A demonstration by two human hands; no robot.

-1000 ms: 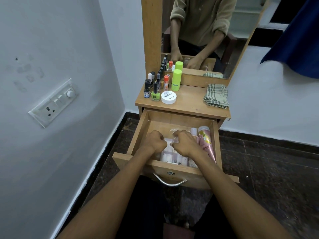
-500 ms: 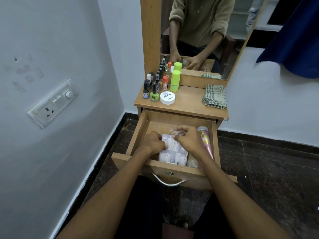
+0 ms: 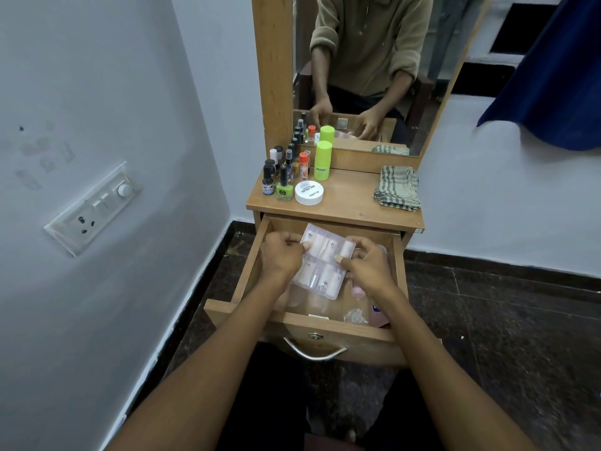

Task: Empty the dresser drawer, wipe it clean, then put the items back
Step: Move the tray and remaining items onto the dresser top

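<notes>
both my forearms reach forward and down over the open drawer (image 3: 338, 327). my left hand (image 3: 282, 255) is knuckles up, fingers curled, pinching the left edge of a clear plastic pack (image 3: 323, 260). my right hand (image 3: 367, 265) is fingers curled, thumb on top, gripping the pack's right edge. the pack is lifted above the drawer, tilted, far end higher. it's a flat rectangular blister type, glossy see-through, two rows of small pale pink and white tubes inside.

the drawer is light wood, pulled well out, with a curved metal handle (image 3: 313, 353) and a round lock on the front. loose in the drawer under the pack: a pink bottle (image 3: 377, 315) at the right front corner, a crinkly clear wrapper (image 3: 354, 315) beside it, other pale items too blurred to tell.

the worktop (image 3: 351, 206) is the same wood, smooth. on its left side is a cluster of small glass nail polish bottles (image 3: 279, 177), a lime green one (image 3: 284, 190) at the front, a flat round white jar (image 3: 309, 192) just beside it, a tall lime green cylinder (image 3: 323, 160) behind, and a small orange bottle (image 3: 303, 164). a folded checked cloth (image 3: 396, 188), soft woven, lies on the right side. a wood-framed mirror (image 3: 374, 60) stands behind.
</notes>
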